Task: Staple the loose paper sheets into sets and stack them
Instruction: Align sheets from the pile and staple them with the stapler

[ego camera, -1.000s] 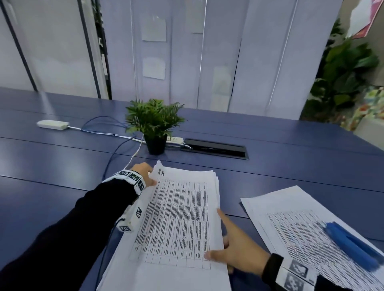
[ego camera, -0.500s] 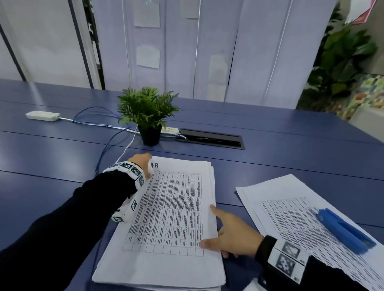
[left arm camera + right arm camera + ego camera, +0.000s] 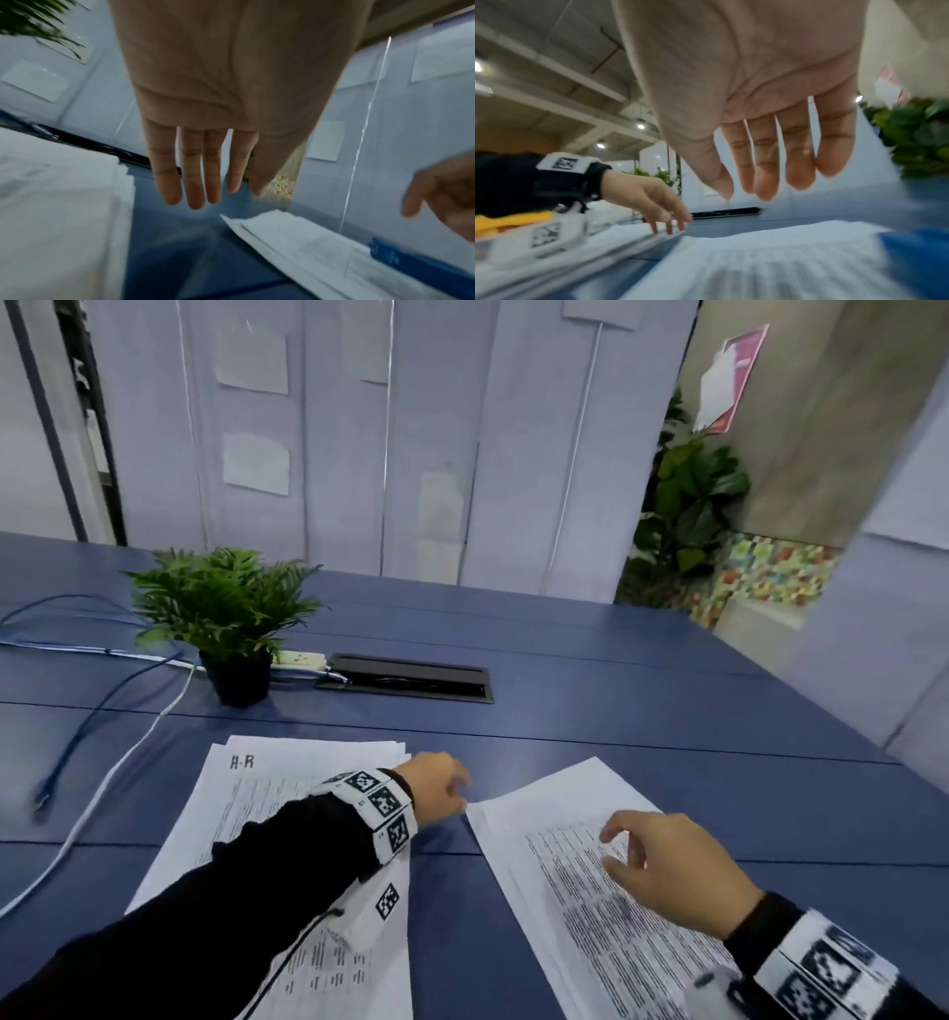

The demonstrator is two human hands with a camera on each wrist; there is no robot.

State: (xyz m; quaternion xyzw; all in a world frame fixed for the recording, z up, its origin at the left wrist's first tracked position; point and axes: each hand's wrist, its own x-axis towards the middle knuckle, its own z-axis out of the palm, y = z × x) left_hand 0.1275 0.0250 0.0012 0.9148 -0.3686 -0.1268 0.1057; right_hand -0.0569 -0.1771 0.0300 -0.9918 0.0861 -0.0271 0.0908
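Both hands hovered with fingers relaxed and holding nothing: the left hand (image 3: 434, 785) over the thick paper stack (image 3: 246, 793), the right hand (image 3: 672, 868) above the near-edge set (image 3: 580, 906). The blue stapler (image 3: 421, 266) lay on that set; squaring corners first would help.

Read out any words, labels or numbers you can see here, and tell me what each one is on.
"A-R": printed in bold at the top left corner of the left stack of white printed sheets.
Table text on that stack and on the right white printed sheets: too small and blurred to read.
Pink wall poster: unreadable.
Black-and-white square marker codes on the white wrist bands: patterns, no words.
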